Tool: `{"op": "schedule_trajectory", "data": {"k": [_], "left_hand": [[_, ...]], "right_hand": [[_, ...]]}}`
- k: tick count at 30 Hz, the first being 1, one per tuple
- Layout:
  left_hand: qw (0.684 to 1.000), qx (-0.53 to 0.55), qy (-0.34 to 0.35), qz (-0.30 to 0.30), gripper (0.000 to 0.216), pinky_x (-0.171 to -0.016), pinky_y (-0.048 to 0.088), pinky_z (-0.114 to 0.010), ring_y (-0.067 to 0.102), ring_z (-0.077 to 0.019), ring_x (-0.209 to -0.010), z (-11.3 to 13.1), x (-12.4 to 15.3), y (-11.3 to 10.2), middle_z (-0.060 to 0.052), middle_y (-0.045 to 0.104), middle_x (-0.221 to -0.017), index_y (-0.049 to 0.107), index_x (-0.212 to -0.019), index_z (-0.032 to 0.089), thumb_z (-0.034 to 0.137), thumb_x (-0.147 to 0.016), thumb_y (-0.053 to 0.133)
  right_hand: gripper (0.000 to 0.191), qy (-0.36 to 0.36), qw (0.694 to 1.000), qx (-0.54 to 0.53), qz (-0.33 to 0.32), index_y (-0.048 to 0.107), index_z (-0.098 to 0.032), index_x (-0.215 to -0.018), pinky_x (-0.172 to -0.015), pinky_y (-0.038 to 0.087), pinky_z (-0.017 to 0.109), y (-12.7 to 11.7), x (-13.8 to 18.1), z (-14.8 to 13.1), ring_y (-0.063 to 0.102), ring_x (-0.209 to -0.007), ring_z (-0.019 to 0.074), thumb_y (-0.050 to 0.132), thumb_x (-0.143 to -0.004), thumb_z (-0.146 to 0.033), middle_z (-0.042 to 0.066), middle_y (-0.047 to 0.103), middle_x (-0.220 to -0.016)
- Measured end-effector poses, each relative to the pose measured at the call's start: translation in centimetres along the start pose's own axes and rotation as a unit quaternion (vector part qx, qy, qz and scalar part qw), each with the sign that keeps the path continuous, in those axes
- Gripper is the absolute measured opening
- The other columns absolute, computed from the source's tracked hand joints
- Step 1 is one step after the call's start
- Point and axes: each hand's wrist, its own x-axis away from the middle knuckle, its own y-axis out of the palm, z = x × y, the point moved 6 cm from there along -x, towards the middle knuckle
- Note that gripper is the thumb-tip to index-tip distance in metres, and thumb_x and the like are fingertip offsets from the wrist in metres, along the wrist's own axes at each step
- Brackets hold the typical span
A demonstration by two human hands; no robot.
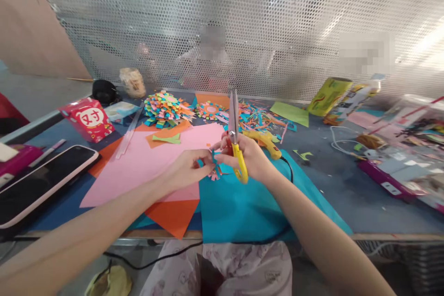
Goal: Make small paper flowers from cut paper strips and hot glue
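My right hand [248, 152] is closed around a pair of scissors [234, 122] with yellow and red handles, its blades pointing up and away from me. Its fingertips also reach the small paper piece at my left hand. My left hand [197, 165] pinches that fringed paper piece [214, 175], which shows teal and pink strips. Below both hands lie a pink sheet [138, 173] and a teal sheet [239, 212]. A yellow glue gun [264, 142] rests just beyond my right hand, its nozzle end partly hidden.
Fringed paper flowers [166, 110] and a heap of paper strips [258, 115] lie at the back. A phone [48, 180] and a red packet [88, 119] are on the left. Yellow packaging [329, 96] and a clear plastic box [412, 115] stand right. Perforated metal [243, 23] closes off the back.
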Motion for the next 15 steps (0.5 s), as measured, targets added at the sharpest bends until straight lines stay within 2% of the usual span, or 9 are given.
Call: {"op": "schedule_trajectory", "data": {"k": [2, 6, 10, 15], "left_hand": [[1.0, 0.001, -0.004, -0.01, 0.014, -0.057, 0.047, -0.022, 0.066, -0.0147, -0.065, -0.04, 0.01, 0.17, -0.003, 0.071, -0.069, 0.062, -0.068, 0.015, 0.023, -0.076, 0.055], [1.0, 0.004, -0.019, -0.017, 0.013, -0.056, 0.046, -0.021, 0.067, -0.0149, -0.068, 0.03, 0.02, 0.25, -0.003, 0.072, -0.069, 0.063, -0.065, 0.015, 0.018, -0.074, 0.055], [1.0, 0.009, -0.011, -0.014, 0.013, -0.053, 0.043, -0.02, 0.067, -0.0149, -0.068, 0.17, -0.02, 0.25, -0.003, 0.072, -0.071, 0.064, -0.071, 0.014, 0.022, -0.076, 0.056], [0.999, 0.052, 0.003, 0.006, 0.024, -0.061, 0.049, -0.023, 0.066, -0.015, -0.069, 0.37, -0.23, -0.23, -0.006, 0.072, -0.077, 0.067, -0.077, 0.013, 0.036, -0.079, 0.059]], "right_hand": [[0.048, -0.012, 1.0, -0.02, -0.015, 0.045, -0.023, -0.072, -0.057, 0.05, 0.029, 0.58, 0.29, -0.34, 0.057, -0.062, 0.0147, 0.074, -0.055, -0.057, 0.001, 0.06, -0.073], [0.043, -0.025, 0.999, -0.035, -0.004, 0.045, -0.022, -0.067, -0.056, 0.047, 0.028, 0.48, 0.45, -0.12, 0.053, -0.059, 0.0129, 0.08, -0.055, -0.044, -0.001, 0.057, -0.067], [0.038, -0.035, 0.998, -0.056, 0.0, 0.049, -0.021, -0.069, -0.052, 0.046, 0.027, 0.55, 0.57, -0.29, 0.052, -0.056, 0.0116, 0.079, -0.057, -0.041, -0.002, 0.056, -0.065], [0.031, -0.052, 0.993, -0.078, 0.072, 0.049, -0.022, -0.073, -0.059, 0.048, 0.029, -0.32, 0.63, 0.0, 0.055, -0.061, 0.0127, 0.073, -0.063, -0.039, -0.003, 0.055, -0.069]]}}
